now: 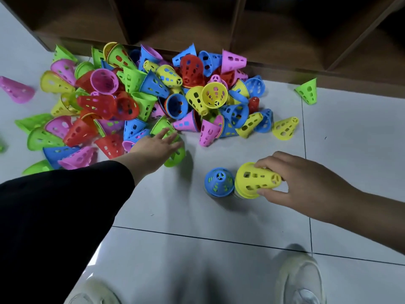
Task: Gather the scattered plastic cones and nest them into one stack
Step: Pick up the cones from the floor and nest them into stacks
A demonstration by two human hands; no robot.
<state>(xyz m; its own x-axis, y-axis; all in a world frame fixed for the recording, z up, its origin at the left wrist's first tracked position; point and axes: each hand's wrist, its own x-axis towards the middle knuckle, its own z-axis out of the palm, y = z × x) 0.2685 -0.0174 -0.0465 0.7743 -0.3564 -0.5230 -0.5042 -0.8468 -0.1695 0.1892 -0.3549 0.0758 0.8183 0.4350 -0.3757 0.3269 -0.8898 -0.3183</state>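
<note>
Our right hand (306, 183) grips the yellow cone stack (255, 181) on open floor (219, 216) beside a blue stack (219, 182). Our left hand (157, 145), fingers spread, touches a green cone (176, 155) at the pile (142, 99) edge; the shelf (219, 25) blocks behind.

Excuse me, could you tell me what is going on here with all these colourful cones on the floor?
A person is standing over a big pile of plastic cones scattered on the tiled floor beside a wooden shelf unit. Their right hand grips a yellow-topped stack standing beside a blue-topped stack. Their left hand reaches with straight fingers onto a green cone at the pile's edge. Most cones are still loose.
</note>
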